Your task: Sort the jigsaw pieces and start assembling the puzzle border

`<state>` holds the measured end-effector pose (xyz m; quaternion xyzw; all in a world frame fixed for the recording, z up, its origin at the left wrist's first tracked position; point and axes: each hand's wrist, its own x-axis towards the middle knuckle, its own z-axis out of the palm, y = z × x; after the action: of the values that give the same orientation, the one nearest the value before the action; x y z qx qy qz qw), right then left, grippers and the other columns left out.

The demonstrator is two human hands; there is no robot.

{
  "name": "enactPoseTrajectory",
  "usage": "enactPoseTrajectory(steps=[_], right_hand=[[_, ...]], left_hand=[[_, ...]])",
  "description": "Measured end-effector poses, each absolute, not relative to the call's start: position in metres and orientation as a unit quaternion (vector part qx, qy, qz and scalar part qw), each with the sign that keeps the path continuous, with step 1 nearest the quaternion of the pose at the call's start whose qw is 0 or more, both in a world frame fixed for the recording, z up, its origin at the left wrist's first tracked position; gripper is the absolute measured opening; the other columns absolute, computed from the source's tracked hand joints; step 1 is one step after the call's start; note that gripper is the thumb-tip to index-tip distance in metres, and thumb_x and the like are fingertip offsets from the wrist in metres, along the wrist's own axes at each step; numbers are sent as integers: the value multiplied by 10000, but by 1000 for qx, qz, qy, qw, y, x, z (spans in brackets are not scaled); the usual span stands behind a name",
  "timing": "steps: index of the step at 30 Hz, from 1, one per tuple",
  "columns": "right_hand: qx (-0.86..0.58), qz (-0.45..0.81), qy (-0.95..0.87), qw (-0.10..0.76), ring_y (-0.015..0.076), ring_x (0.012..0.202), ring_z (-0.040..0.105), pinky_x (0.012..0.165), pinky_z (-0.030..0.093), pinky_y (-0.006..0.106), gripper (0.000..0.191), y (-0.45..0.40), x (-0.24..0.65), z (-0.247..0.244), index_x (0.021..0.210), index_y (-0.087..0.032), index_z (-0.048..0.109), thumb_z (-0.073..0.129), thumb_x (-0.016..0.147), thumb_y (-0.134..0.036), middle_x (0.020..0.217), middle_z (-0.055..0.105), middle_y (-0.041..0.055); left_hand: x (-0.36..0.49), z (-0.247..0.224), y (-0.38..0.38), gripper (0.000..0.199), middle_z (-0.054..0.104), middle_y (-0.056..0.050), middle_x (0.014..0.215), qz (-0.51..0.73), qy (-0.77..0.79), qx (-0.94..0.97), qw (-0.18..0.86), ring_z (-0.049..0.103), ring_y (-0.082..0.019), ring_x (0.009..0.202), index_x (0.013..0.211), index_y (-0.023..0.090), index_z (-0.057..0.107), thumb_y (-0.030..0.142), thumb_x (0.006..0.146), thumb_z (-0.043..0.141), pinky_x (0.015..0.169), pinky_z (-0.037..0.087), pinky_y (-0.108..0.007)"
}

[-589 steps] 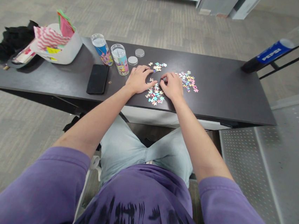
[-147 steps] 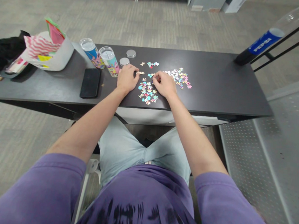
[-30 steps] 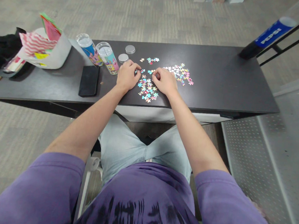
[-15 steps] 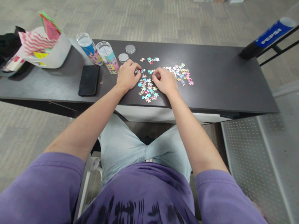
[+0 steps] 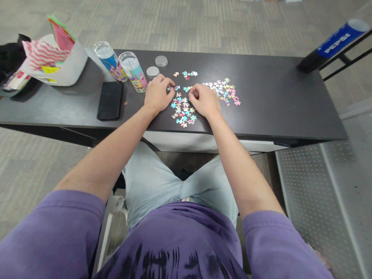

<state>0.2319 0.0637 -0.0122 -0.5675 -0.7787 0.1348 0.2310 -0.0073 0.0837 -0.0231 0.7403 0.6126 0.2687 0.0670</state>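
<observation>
While the left hand (image 5: 159,94) has bent fingers just beside loose puzzle pieces (image 5: 183,113) on the dark surface (image 5: 275,95), the right hand (image 5: 205,100) curls between them and another pile (image 5: 226,90); whether either grips a piece, I can't tell.

- Soft, even light covered the desk (image 5: 275,95).
- Pale sheen greyed its left end.
- Wide-angle distortion stretched the sleeves (image 5: 48,231).
- Puzzle pieces (image 5: 184,108) lacked fine detail.
</observation>
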Motion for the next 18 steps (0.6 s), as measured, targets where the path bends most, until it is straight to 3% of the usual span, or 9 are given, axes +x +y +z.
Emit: enactPoseTrajectory(steps=[18], right_hand=[[-572, 137, -776, 226, 386, 1224, 784, 1186, 576, 530, 164, 60, 231, -8, 1215, -258, 818, 670, 1179, -199, 1210, 877, 131]], left_hand=[[-8, -20, 82, 276, 836, -162, 1390, 275, 613, 736, 85, 778, -418, 1419, 1269, 290, 891, 210, 1089, 698, 1363, 617, -637]])
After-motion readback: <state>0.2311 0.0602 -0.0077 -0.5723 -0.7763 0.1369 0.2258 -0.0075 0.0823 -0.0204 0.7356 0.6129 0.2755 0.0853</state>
